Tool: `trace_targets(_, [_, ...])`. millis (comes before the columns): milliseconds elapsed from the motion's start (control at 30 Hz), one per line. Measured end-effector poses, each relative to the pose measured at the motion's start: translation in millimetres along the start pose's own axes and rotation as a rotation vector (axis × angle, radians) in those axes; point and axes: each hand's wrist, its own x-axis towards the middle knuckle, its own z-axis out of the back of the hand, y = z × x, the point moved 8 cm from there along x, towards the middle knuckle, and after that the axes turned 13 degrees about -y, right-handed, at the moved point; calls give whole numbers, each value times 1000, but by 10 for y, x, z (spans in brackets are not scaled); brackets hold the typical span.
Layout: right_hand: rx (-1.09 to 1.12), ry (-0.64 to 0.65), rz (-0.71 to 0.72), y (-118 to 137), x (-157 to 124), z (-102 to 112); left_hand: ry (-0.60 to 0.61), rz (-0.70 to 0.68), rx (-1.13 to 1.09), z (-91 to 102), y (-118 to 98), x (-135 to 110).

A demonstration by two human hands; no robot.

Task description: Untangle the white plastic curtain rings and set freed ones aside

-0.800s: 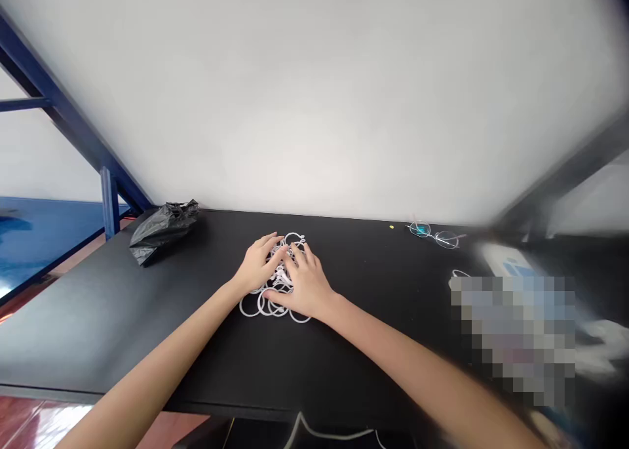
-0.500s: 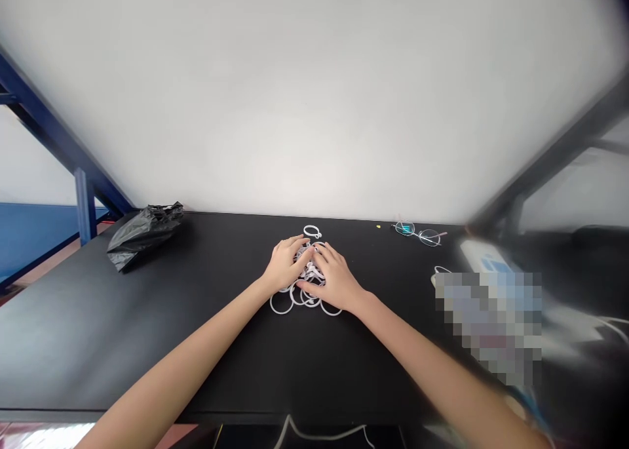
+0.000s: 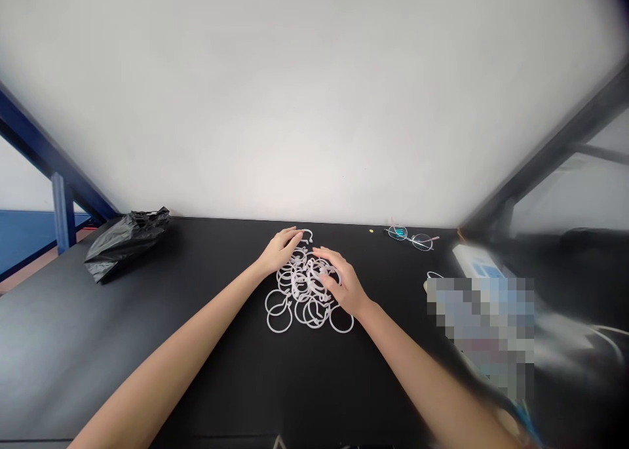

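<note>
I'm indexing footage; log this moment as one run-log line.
left hand: at far white ring, grip unclear | right hand: open, at right side of ring pile | black bag: back left | eyeglasses: back right

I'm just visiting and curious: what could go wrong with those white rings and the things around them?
The pile of white rings lies overlapped, and some look open at one spot, so they might hook together.

The white ring by the left hand lies at the pile's far side and could get nudged away.

The glasses lie on the table beyond the right hand; a wide sweep might knock them.
</note>
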Motion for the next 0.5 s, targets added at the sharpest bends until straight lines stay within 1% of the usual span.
trace_targets(100, [85,-162,-52,-91,46,161,57,-48,36,-52,14,63])
trace_targets(200, [110,-245,-102,-181,65,218,50,-63,57,-47,66,50])
trace_targets(333, [111,-280,-138,-207,73,204,28,-80,72,-53,102,21])
trace_targets(500, [133,-303,-183,-213,81,196,16,-103,81,-73,65,19])
